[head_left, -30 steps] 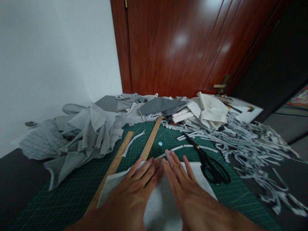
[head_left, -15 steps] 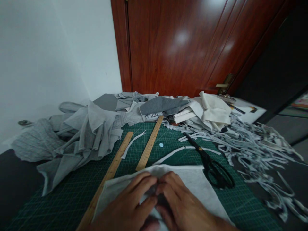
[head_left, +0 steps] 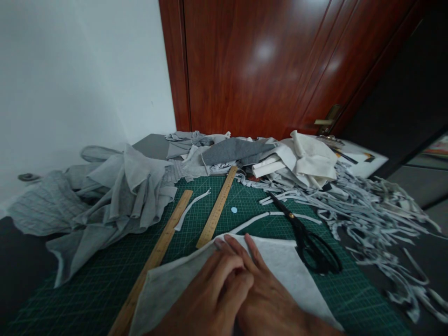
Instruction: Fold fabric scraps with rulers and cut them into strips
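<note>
A light grey piece of fabric [head_left: 290, 261] lies spread on the green cutting mat [head_left: 364, 308], its far edge slightly raised. On its middle, my right hand [head_left: 268, 296] rests with the fingers stretched forward, their tips close to the far edge. My left hand [head_left: 213, 289] overlaps it from the left, its fingers bent and pressed together by the right hand. What lies under the left fingertips is hidden. Black-handled scissors [head_left: 308, 240] lie just right of the fabric, blades pointing away. One wooden ruler [head_left: 157, 254] runs along the fabric's left side.
A second wooden ruler [head_left: 217, 207] lies farther back, beside thin fabric strips [head_left: 191, 210] and a small pale disc [head_left: 234, 210]. Crumpled grey cloth [head_left: 115, 191] is heaped at left. White and grey scraps [head_left: 311, 161] pile at the back; tangled strips [head_left: 364, 214] cover the right.
My hands have come together and overlap, the left bent over the right. The right fingers have straightened out towards the fabric's far edge. The scissors and rulers have stayed in place.
</note>
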Available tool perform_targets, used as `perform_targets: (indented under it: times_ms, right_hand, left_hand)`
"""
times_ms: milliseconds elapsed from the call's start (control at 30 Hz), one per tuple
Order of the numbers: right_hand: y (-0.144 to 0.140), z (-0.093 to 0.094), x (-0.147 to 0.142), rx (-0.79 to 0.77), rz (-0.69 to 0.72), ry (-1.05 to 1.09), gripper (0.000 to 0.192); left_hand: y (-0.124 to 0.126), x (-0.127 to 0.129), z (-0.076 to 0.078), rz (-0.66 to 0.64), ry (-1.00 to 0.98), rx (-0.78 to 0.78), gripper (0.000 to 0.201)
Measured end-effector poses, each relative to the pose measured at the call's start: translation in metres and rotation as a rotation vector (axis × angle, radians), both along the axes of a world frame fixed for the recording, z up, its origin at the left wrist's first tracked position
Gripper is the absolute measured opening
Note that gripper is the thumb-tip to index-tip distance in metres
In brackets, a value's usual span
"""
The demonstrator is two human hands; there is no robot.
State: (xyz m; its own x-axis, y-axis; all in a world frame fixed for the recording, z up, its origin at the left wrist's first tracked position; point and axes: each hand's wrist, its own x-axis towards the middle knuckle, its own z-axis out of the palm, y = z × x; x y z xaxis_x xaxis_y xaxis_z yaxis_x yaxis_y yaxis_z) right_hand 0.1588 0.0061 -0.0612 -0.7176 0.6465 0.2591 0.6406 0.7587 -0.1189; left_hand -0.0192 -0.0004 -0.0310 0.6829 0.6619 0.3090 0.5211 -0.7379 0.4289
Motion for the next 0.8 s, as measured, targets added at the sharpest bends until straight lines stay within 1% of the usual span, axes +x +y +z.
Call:
perform_targets:
  times_ms: [67, 133, 200, 300, 367, 433, 500, 567, 633, 733, 800]
  right_hand:
    - [0.0, -0.004, 0.001, 0.025, 0.012, -0.018, 0.077]
    - [0.0, -0.007, 0.003, 0.053, 0.005, -0.022, 0.078]
    - [0.0, -0.009, 0.004, 0.091, -0.004, -0.028, 0.077]
    - [-0.002, -0.008, 0.003, 0.124, -0.035, -0.031, 0.071]
    - [-0.004, -0.008, 0.002, 0.112, -0.066, -0.022, 0.058]
    - [-0.007, -0.007, 0.0, 0.079, -0.086, 0.01, 0.041]
    - [-0.007, -0.007, -0.001, 0.051, -0.074, 0.033, 0.033]
    - [-0.006, -0.006, -0.001, 0.056, -0.02, 0.022, 0.039]
    - [-0.003, -0.005, 0.001, 0.051, 0.051, -0.024, 0.055]
    - [0.001, -0.002, 0.005, -0.045, 0.112, -0.077, 0.075]
    - [0.002, 0.0, 0.006, -0.125, 0.129, -0.085, 0.081]
  left_hand:
    - [0.003, -0.003, -0.005, -0.005, 0.034, 0.067, 0.046]
    - [0.005, -0.007, -0.01, 0.006, 0.026, 0.085, 0.067]
    - [0.005, -0.012, -0.016, 0.014, 0.009, 0.08, 0.081]
    - [0.002, -0.021, -0.024, 0.074, -0.02, 0.085, 0.084]
    - [0.001, -0.028, -0.026, 0.099, -0.017, 0.083, 0.083]
    - [0.001, -0.034, -0.023, 0.077, 0.024, 0.07, 0.08]
    - [0.002, -0.041, -0.015, 0.039, 0.091, 0.061, 0.075]
    - [0.002, -0.048, -0.005, 0.02, 0.142, 0.091, 0.073]
    - [0.001, -0.057, 0.003, 0.029, 0.186, 0.137, 0.073]
    - [-0.002, -0.072, 0.01, 0.067, 0.268, 0.211, 0.077]
    - [-0.004, -0.081, 0.01, 0.073, 0.326, 0.282, 0.084]
